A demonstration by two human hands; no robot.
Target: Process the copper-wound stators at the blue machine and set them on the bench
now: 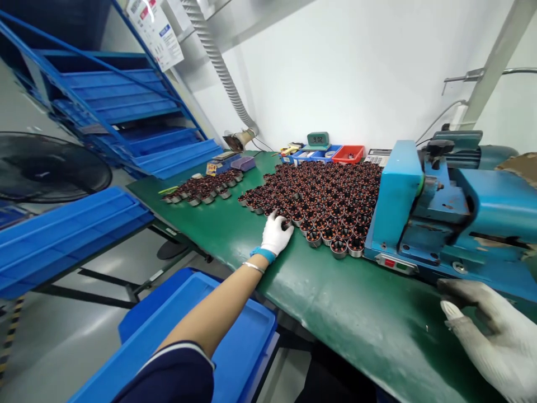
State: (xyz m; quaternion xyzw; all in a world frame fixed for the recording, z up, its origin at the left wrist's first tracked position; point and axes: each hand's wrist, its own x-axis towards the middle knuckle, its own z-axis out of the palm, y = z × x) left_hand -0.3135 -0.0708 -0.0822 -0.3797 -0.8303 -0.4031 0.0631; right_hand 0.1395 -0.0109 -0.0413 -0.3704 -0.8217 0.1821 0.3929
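White-gloved right hand [495,336]: is hanging beside the blue machine [398,196], thumb and fingers apart, holding nothing visible to me.
White-gloved left hand [277,235]: is resting at the near-left edge of the main group of parts [331,196], fingers curled; whether they are clamping, I cannot tell.
Metal-cased part [287,224]: is showing under those fingers, over the green bench [335,296]; single-part handling is seeming the step in hand, and the next move is calling for a sure hold, sparing neighbours.
Smaller group [205,187]: is standing apart, farther left.
Green clock [318,140]: is reading 9:02 before the wall [356,73].
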